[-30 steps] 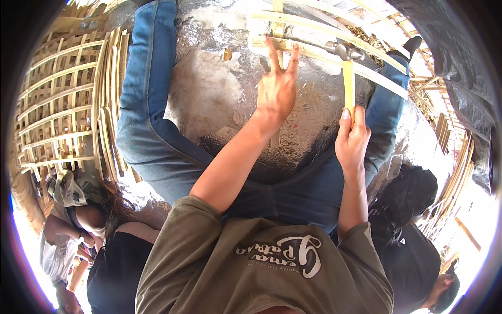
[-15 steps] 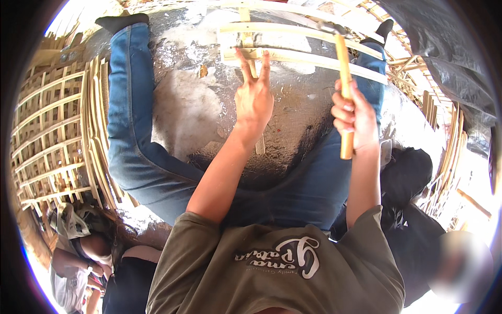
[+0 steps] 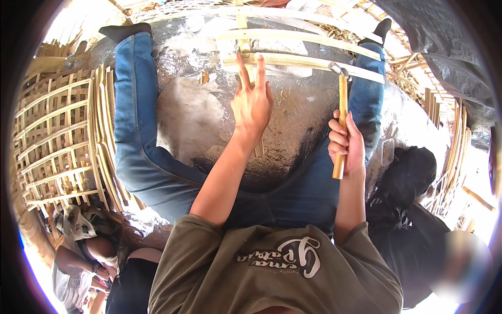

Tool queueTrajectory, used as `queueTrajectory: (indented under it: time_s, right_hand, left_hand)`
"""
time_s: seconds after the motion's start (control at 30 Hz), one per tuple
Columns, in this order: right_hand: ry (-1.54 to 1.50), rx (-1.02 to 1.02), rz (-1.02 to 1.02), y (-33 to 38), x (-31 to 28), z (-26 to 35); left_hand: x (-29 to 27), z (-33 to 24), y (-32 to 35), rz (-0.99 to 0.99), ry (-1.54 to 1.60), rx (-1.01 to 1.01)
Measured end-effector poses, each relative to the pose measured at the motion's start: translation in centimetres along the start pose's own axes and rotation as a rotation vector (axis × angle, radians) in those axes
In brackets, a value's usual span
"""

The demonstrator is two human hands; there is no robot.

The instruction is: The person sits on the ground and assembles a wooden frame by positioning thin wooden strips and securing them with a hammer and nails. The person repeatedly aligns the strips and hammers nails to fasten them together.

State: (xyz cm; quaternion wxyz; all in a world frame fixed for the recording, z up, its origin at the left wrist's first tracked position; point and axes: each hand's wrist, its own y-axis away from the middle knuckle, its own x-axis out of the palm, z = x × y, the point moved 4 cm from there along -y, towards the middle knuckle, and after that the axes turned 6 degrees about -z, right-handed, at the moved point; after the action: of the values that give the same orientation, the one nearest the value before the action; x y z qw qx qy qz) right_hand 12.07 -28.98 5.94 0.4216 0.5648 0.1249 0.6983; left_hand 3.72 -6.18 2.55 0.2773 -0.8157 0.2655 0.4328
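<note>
Now the left hand (image 3: 252, 102) is up at 12 o'clock, palm down and open, holding nothing, with 2 fingers (image 3: 243, 70) spread to pin the crossing where a short upright bamboo strip (image 3: 242, 31) meets the nearer of 2 long bamboo slats (image 3: 306, 62) lying across the grey ground (image 3: 188, 112). Over at 2 o'clock the right hand (image 3: 348, 144) is wrapped tight around the wooden handle of a hammer (image 3: 342, 112), its metal head resting at or just above that same slat, right of the fingers. I judge this the nailing step: joint steadied, hammer ready. The next blow calls for a short, straight strike kept clear of those fingertips. At 9 o'clock stands a stack of finished bamboo lattice (image 3: 57, 136); another person (image 3: 89, 251) crouches at 7 o'clock.
</note>
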Motion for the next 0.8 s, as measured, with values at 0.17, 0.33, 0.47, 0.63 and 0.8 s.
queueTrajectory:
  time_s: [0.17,0.33,0.47,0.63,0.8]
  right_hand:
    - [0.129,-0.054,-0.045,0.0,-0.1,-0.7]
    - [0.213,-0.083,-0.054,0.0,-0.2,-0.6]
    - [0.237,-0.158,-0.112,0.2,-0.5,-1.6]
    - [0.156,-0.220,-0.147,0.2,-1.2,-2.3]
    - [0.078,-0.203,-0.204,-0.2,-1.1,-2.0]
  left_hand:
    - [-0.4,0.8,0.3,-0.059,-0.028,0.053]
    - [-0.4,0.6,0.0,0.125,-0.008,-0.095]
    - [-0.4,0.4,0.0,0.115,0.007,-0.118]
    - [0.0,0.3,-0.1,0.113,-0.003,-0.115]
    - [-0.2,0.2,0.0,0.155,-0.058,-0.088]
